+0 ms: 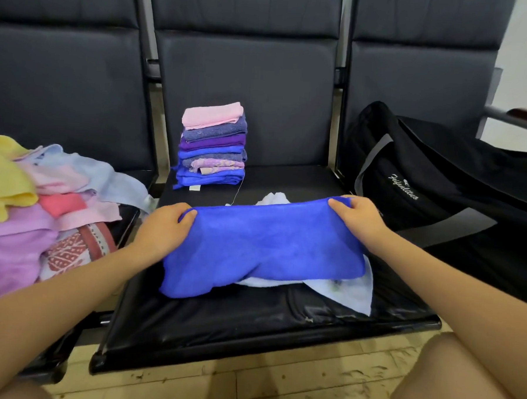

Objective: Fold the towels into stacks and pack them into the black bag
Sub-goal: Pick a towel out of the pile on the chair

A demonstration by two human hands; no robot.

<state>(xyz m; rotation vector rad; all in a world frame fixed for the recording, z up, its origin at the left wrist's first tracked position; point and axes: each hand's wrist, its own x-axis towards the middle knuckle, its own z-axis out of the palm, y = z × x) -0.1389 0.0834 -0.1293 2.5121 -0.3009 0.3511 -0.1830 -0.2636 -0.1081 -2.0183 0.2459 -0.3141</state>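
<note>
A bright blue towel [262, 248] hangs stretched above the middle black seat [219, 328]. My left hand [166, 227] grips its upper left corner and my right hand [357, 218] grips its upper right corner. Under it lies a pale blue-white towel [347, 292], partly hidden. A neat stack of folded towels [213, 145], pink on top and blue at the bottom, stands at the back of the same seat. The black bag [434, 177] with white lettering lies on the right seat.
A loose heap of unfolded towels [27, 205], yellow, pink, lilac, light blue and a red patterned one, covers the left seat. Dark seat backs rise behind. A metal armrest [517, 118] juts out at far right. My knees are over a tiled floor [246, 384] below.
</note>
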